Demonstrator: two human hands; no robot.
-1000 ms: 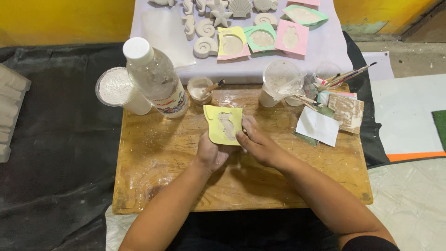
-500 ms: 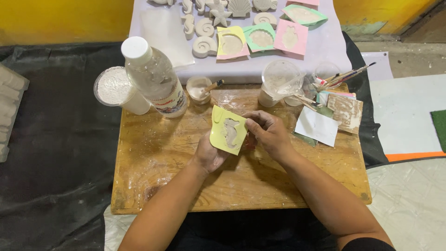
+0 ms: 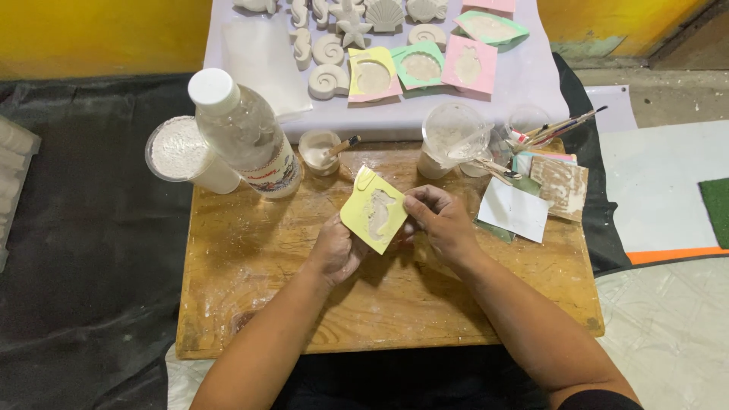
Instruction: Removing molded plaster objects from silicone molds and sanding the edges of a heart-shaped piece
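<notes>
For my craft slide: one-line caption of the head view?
Both hands hold a yellow seahorse mould over a wooden board.

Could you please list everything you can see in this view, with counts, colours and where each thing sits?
Yellow mould: one, yellow with a pale filled shape, held tilted above the board by both hands.
Wooden board: one, light brown with white smears, centre.
Clear bottle: one, white cap, board's far left corner.
Powder tub: one, white, left of the bottle.
Small cup: one, white contents with a stick in it, right of the bottle.
Clear plastic cup: one, far edge of the board.
Brushes: several, thin, far right.
Cards: a few, white and brownish, right of the board.
Plaster shells: several, white, on the lilac sheet.
Filled moulds: at least four, pink, green and yellow, same sheet.
Left hand: grip on the mould's lower edge.
Right hand: grip on the mould's right edge.
</notes>
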